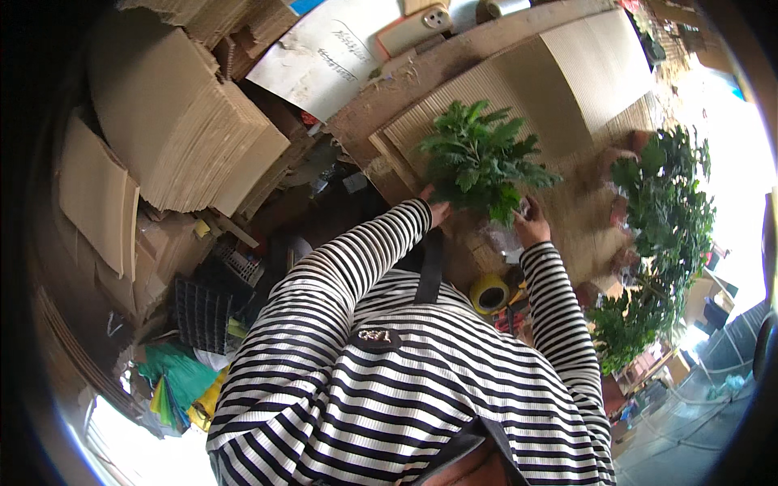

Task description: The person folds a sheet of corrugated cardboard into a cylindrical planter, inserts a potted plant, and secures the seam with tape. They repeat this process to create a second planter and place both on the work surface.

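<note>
A leafy green potted plant (477, 155) stands upright before me over a cardboard-covered worktable (516, 85), its leaves hiding most of its pot. My left hand (439, 209) is at the plant's lower left, its fingers partly hidden under the leaves, so its grip cannot be made out. On the other side, my right hand (532, 223) has its fingers closed on clear plastic wrap (503, 238) at the plant's base. A roll of yellow tape (489, 294) lies on the table close to my body, beside something with red handles.
More leafy plants (662, 243) in wrapped pots line the table's right side. Stacks of flat cardboard (200, 133) rise at left. A power strip (413, 30) and a white sheet with writing (316, 58) lie along the far edge. Black plastic trays (203, 313) sit lower left.
</note>
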The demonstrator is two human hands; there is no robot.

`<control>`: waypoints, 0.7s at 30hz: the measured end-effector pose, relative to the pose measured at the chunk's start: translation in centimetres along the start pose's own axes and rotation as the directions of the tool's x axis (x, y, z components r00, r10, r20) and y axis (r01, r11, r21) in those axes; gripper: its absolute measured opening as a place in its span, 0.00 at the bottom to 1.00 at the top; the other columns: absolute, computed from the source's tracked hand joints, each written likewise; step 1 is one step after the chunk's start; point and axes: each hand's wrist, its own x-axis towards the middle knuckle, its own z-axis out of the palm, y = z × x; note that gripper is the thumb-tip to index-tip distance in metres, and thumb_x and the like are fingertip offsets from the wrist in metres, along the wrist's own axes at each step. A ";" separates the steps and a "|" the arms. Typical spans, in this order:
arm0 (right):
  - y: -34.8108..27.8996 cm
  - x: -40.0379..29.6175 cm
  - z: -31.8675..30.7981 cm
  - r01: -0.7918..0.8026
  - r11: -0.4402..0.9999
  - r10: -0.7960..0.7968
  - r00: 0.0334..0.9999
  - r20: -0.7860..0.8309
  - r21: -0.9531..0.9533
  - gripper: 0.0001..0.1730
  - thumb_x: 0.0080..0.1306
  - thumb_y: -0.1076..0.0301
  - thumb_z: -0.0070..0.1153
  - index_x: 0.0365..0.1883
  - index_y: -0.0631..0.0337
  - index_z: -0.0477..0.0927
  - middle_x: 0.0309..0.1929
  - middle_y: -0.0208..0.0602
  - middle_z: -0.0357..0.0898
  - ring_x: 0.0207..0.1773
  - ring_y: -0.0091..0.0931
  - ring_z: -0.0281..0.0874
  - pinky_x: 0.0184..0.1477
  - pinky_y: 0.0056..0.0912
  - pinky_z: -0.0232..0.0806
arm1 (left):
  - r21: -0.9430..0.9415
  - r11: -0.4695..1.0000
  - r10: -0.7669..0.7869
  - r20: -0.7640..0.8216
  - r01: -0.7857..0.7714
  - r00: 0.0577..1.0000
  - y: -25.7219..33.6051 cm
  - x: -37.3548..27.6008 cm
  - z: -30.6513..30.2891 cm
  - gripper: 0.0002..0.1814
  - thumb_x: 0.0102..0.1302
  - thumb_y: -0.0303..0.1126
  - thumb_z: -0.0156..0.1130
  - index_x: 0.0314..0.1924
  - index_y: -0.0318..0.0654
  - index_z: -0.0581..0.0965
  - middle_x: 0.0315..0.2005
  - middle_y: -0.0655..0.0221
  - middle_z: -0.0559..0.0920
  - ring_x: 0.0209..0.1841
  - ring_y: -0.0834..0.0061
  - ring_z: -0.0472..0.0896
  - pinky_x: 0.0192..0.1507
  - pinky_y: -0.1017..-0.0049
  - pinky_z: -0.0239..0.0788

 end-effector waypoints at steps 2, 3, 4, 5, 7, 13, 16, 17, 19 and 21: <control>-0.6 -0.1 -0.1 0.078 0.981 -0.087 0.995 -0.041 -0.178 0.46 0.66 0.49 0.63 0.76 0.56 0.58 0.71 0.54 0.68 0.69 0.43 0.71 0.67 0.40 0.66 | -0.159 0.981 -0.110 0.029 0.114 0.993 0.2 -0.6 0.1 0.29 0.81 0.45 0.42 0.75 0.45 0.56 0.72 0.57 0.64 0.68 0.53 0.69 0.71 0.51 0.65; -1.9 -0.7 -0.5 0.022 0.979 -0.025 1.000 -0.015 -0.202 0.46 0.66 0.48 0.63 0.76 0.56 0.58 0.72 0.53 0.67 0.70 0.44 0.70 0.68 0.41 0.65 | -0.208 0.968 -0.134 0.057 0.143 0.989 0.4 -1.5 0.4 0.29 0.81 0.45 0.42 0.75 0.45 0.56 0.71 0.57 0.65 0.68 0.53 0.69 0.70 0.51 0.65; -2.8 -1.0 -0.8 -0.034 0.975 0.038 0.999 0.011 -0.221 0.46 0.66 0.47 0.63 0.76 0.56 0.58 0.73 0.53 0.66 0.71 0.44 0.68 0.69 0.41 0.64 | -0.200 0.976 -0.061 0.118 0.084 0.991 0.1 -2.7 0.8 0.29 0.81 0.44 0.40 0.76 0.43 0.54 0.75 0.59 0.57 0.72 0.54 0.62 0.73 0.50 0.60; -2.3 -0.9 -0.6 -0.021 0.979 0.020 1.000 -0.007 -0.204 0.47 0.66 0.47 0.63 0.76 0.56 0.58 0.73 0.52 0.66 0.72 0.44 0.67 0.70 0.41 0.63 | -0.194 0.981 0.007 0.177 0.028 0.984 -0.4 -3.9 1.2 0.29 0.82 0.43 0.38 0.77 0.42 0.52 0.78 0.61 0.50 0.76 0.56 0.55 0.75 0.49 0.56; -2.2 -0.9 -0.2 -0.009 0.982 0.004 1.000 -0.025 -0.189 0.47 0.66 0.46 0.62 0.77 0.56 0.58 0.73 0.51 0.66 0.73 0.43 0.67 0.71 0.41 0.61 | 0.367 0.895 0.095 0.403 -0.256 0.910 0.1 -2.4 0.3 0.27 0.82 0.40 0.41 0.76 0.41 0.56 0.76 0.60 0.58 0.73 0.55 0.62 0.72 0.50 0.63; -3.5 -1.8 -0.3 -0.055 0.991 0.054 0.998 -0.018 -0.125 0.47 0.68 0.42 0.60 0.76 0.58 0.57 0.72 0.50 0.67 0.72 0.42 0.67 0.72 0.40 0.61 | 0.511 0.832 0.222 0.048 -0.215 0.974 -4.6 -6.4 0.3 0.22 0.82 0.41 0.40 0.67 0.36 0.67 0.63 0.58 0.77 0.59 0.56 0.78 0.62 0.56 0.71; -2.9 -1.4 0.0 -0.036 0.987 0.029 0.999 -0.046 -0.155 0.47 0.67 0.41 0.59 0.76 0.58 0.58 0.72 0.50 0.68 0.72 0.42 0.68 0.72 0.41 0.62 | 0.602 0.769 0.114 0.200 -0.213 0.973 -5.4 -5.3 -0.5 0.31 0.83 0.50 0.30 0.71 0.33 0.63 0.67 0.54 0.72 0.66 0.57 0.71 0.72 0.61 0.59; -3.0 -1.5 0.0 -0.025 0.987 0.017 0.998 -0.054 -0.158 0.47 0.67 0.41 0.60 0.76 0.58 0.59 0.71 0.50 0.68 0.72 0.42 0.68 0.71 0.41 0.62 | 0.555 0.801 0.101 0.242 -0.223 0.965 -5.2 -4.6 -0.6 0.33 0.83 0.51 0.28 0.72 0.33 0.61 0.69 0.54 0.70 0.69 0.57 0.68 0.73 0.62 0.56; -3.4 -2.1 -0.2 -0.009 0.984 -0.002 0.998 -0.064 -0.179 0.47 0.67 0.41 0.60 0.75 0.58 0.60 0.71 0.50 0.69 0.71 0.41 0.69 0.71 0.41 0.62 | 0.544 0.802 0.148 0.219 -0.246 0.964 -6.2 -5.8 1.0 0.34 0.82 0.52 0.27 0.73 0.33 0.61 0.70 0.55 0.68 0.71 0.57 0.65 0.74 0.62 0.54; -3.1 -2.1 0.0 -0.001 0.994 -0.007 0.997 -0.074 -0.110 0.46 0.66 0.44 0.62 0.75 0.58 0.61 0.70 0.50 0.70 0.70 0.40 0.70 0.70 0.39 0.63 | 0.653 0.586 0.194 0.461 -0.480 0.866 -5.5 -3.6 -0.4 0.35 0.82 0.54 0.26 0.73 0.32 0.60 0.71 0.54 0.66 0.72 0.57 0.64 0.75 0.62 0.53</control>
